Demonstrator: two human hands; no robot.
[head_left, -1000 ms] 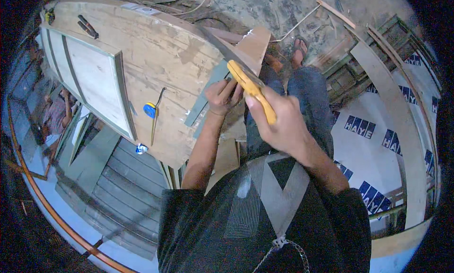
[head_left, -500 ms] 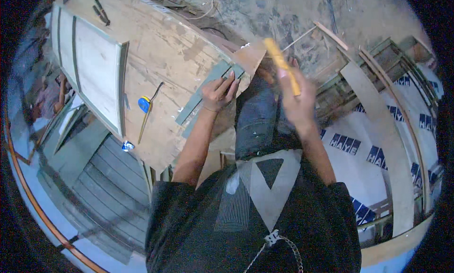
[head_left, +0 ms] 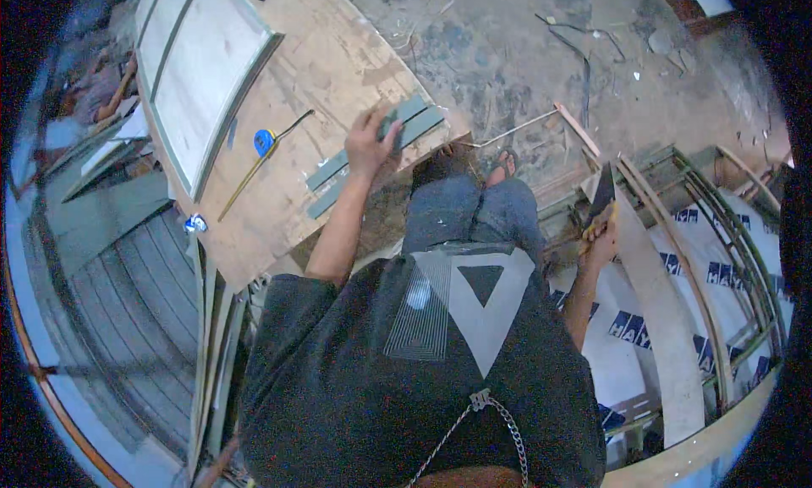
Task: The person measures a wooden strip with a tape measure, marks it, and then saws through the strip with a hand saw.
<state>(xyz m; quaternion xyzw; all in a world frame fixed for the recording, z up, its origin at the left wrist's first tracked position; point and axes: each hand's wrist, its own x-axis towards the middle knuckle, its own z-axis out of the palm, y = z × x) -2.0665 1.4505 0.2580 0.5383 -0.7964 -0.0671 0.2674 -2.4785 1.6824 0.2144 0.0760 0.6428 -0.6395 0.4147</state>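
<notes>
Two narrow grey-green strips (head_left: 420, 126) lie side by side along the right edge of a worn plywood board (head_left: 288, 200). My left hand (head_left: 366, 145) is on the upper strip, thumb and fingers bent around it; part of the strip shows between them. Out to my right, well away from the board, my right hand (head_left: 600, 244) is closed around the yellow handle of a handsaw (head_left: 603, 192). Its dark blade points away from me. Left of the strips lies a blue and yellow tape measure (head_left: 265, 141) with some tape pulled out.
A white panel in a grey-green frame (head_left: 207, 69) rests on the board's left part. A small blue and white wrapper (head_left: 195, 223) sits at the board's left edge. Wooden frames and a long pale plank (head_left: 655, 310) stand at my right. Beyond is a dusty floor (head_left: 499, 57) with scraps.
My right hand has carried the handsaw from near the strips' ends out to the right. My left hand has changed from pressing on the strips to curling around one. The view has shifted.
</notes>
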